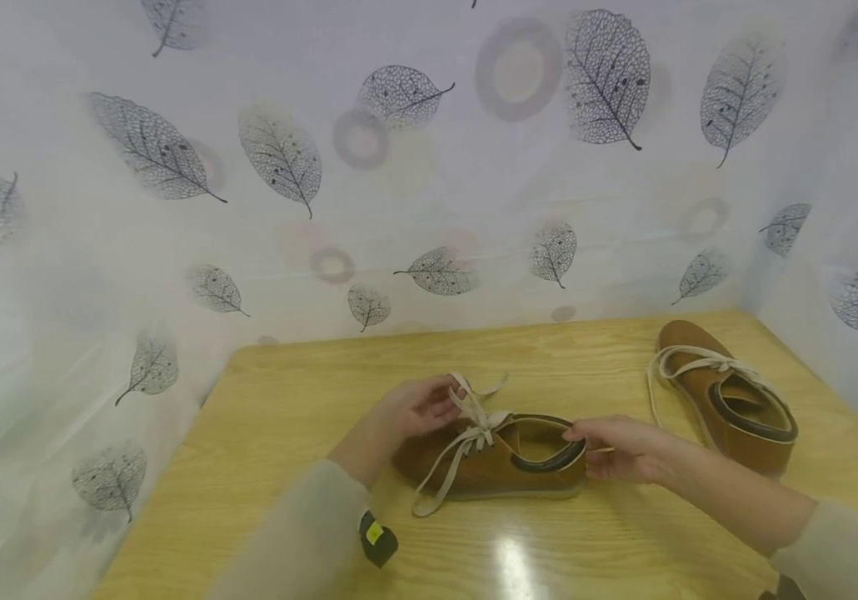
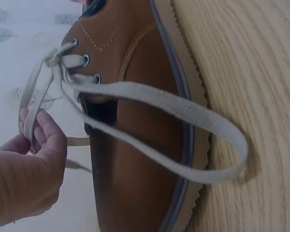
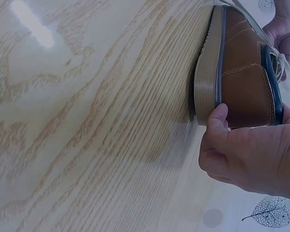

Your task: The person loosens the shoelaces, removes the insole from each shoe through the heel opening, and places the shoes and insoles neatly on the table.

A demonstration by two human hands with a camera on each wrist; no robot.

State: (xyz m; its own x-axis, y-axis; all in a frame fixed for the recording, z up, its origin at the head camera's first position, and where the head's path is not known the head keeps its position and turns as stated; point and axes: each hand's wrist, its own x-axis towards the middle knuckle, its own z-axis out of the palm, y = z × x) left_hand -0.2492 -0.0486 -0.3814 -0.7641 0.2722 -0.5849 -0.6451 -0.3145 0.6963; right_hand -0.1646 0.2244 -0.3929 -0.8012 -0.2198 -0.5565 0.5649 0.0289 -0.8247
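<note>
On the table (image 1: 279, 433), cream-laced brown shoe (image 1: 500, 473)

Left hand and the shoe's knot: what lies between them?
Pale lace, running from the knot to the left hand; the left wrist view shows it.

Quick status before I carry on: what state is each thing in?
Near shoe: upright on the table
Near lace: threaded, knotted, one loop hanging over the side
Far shoe: upright, unheld
Far lace: draped over the side; knot unclear
Left grip: pinching the near lace
Right grip: holding the near shoe's heel
</note>
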